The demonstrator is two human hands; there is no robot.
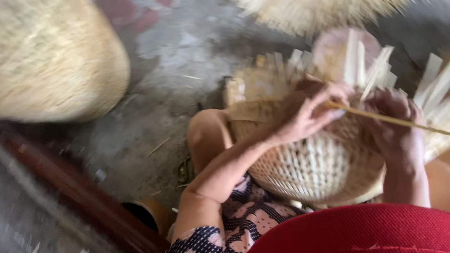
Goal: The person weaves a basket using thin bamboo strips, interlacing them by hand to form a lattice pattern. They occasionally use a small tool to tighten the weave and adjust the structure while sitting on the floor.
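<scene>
Grey concrete floor underneath, scuffed and littered with pale splinters, and the whole view is blurred with motion. Left hand first: its grip is pinched narrow on a thin bamboo strip, fingertips closed round the strip's end right at the basket's rim. That strip runs off toward four o'clock, out to the picture's edge. Right hand sits just beside it at three o'clock, fingers curled over the rim with the strip passing across them; whether this grip actually clamps the strip I cannot tell. Both hands rest on a half-woven basket, lying in the person's lap at centre, its loose flat staves fanning up toward one and two o'clock. Out at ten o'clock, well apart, a big finished woven basket. At twelve o'clock, a bristly bundle of pale strips.
</scene>
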